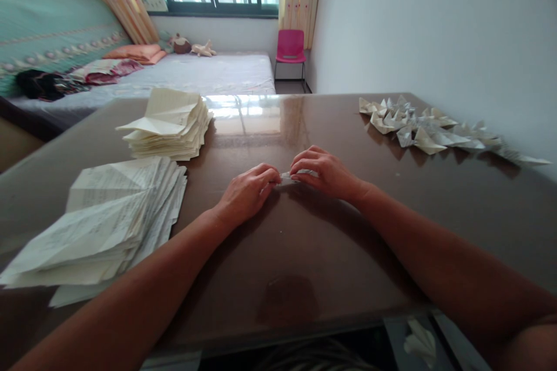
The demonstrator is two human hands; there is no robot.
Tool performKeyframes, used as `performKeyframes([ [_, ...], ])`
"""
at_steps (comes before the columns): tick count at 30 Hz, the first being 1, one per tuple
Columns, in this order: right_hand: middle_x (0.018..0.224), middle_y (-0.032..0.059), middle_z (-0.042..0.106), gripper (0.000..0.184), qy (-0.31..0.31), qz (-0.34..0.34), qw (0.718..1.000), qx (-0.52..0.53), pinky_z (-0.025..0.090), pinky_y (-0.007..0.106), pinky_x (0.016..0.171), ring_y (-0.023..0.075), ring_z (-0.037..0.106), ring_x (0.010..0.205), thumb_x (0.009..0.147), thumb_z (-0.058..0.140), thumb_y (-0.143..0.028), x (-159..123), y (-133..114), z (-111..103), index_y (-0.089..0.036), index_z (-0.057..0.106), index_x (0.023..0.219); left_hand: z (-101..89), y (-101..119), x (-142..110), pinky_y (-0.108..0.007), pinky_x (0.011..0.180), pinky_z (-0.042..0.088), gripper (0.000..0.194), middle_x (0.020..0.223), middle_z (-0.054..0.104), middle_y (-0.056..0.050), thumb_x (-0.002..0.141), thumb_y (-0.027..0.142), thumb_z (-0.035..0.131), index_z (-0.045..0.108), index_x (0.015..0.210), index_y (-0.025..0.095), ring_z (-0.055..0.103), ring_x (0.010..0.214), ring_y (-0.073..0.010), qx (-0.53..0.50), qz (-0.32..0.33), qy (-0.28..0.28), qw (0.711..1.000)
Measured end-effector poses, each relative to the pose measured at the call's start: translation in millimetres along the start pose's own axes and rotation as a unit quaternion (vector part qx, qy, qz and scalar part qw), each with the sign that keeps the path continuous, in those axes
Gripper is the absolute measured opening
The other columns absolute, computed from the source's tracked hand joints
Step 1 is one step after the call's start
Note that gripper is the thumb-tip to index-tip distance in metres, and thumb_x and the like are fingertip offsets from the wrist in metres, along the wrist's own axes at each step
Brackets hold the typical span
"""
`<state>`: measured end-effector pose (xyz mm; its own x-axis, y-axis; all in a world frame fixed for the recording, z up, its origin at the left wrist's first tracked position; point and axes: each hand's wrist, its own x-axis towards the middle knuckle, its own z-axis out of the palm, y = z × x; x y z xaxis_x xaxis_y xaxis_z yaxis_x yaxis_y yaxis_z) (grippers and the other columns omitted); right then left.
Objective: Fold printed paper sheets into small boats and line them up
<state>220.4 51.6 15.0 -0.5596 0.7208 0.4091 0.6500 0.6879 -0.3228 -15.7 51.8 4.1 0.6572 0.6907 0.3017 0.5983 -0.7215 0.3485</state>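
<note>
Near the middle of the brown table, a small folded piece of paper (286,177) is pinched between my two hands. My left hand (252,188) has its thumb and fingers closed on the paper's left end. On the right end, my right hand (324,173) curls its fingers over the paper, hiding much of it. The exact folded shape cannot be made out. To the right and farther back lies a group of folded paper figures (429,140) with pointed tips, shaped like small boats or cranes.
A pile of creased printed sheets (108,203) lies at left, with a yellowish stack (167,119) behind it. The glossy table (339,307) meets a white wall (435,29) at right. Beyond stand a bed (226,72) and a pink chair (290,46).
</note>
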Motion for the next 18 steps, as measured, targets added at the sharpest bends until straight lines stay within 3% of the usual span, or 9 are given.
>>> performKeyframes([
  [6,0.09,0.0045,0.068,0.022,-0.023,0.003,1.0,0.003,0.042,0.03,0.08,0.0179,0.054,0.088,0.092,0.054,-0.036,-1.2,2.0,3.3,-0.021,0.07,0.087,2.7,7.2,1.3,-0.027,0.084,0.047,0.02,0.11,0.063,-0.003,0.095,0.033,0.04,0.055,0.104,0.022,0.061,0.093,-0.0162,-0.033,-0.013,0.008,0.999],
  [10,0.098,0.0032,0.068,0.012,-0.046,-0.023,0.999,-0.011,0.042,0.031,0.083,0.0187,0.054,0.093,0.087,0.061,-0.033,-2.2,0.0,5.2,-0.024,0.069,0.092,6.6,6.7,2.4,-0.028,0.09,0.045,0.022,0.11,0.063,-0.003,0.096,0.033,0.04,0.057,0.105,0.022,0.06,0.1,-0.0164,-0.046,-0.002,0.02,0.999],
  [16,0.107,0.0058,0.064,0.029,-0.02,0.013,0.999,-0.041,0.043,0.032,0.083,0.021,0.055,0.098,0.083,0.066,-0.031,-3.0,-4.1,8.6,-0.021,0.06,0.11,7.7,7.6,1.6,-0.028,0.086,0.047,0.022,0.113,0.062,-0.003,0.092,0.03,0.046,0.058,0.108,0.022,0.062,0.095,-0.0166,-0.034,-0.007,0.011,0.999],
  [18,0.111,0.0054,0.063,0.026,-0.016,0.004,0.999,-0.042,0.042,0.032,0.084,0.0208,0.054,0.1,0.085,0.064,-0.029,-3.3,-4.4,8.8,-0.023,0.06,0.109,7.6,8.4,1.7,-0.028,0.084,0.047,0.022,0.111,0.063,-0.003,0.091,0.03,0.047,0.058,0.109,0.022,0.062,0.092,-0.0166,-0.031,-0.016,0.008,0.999],
])
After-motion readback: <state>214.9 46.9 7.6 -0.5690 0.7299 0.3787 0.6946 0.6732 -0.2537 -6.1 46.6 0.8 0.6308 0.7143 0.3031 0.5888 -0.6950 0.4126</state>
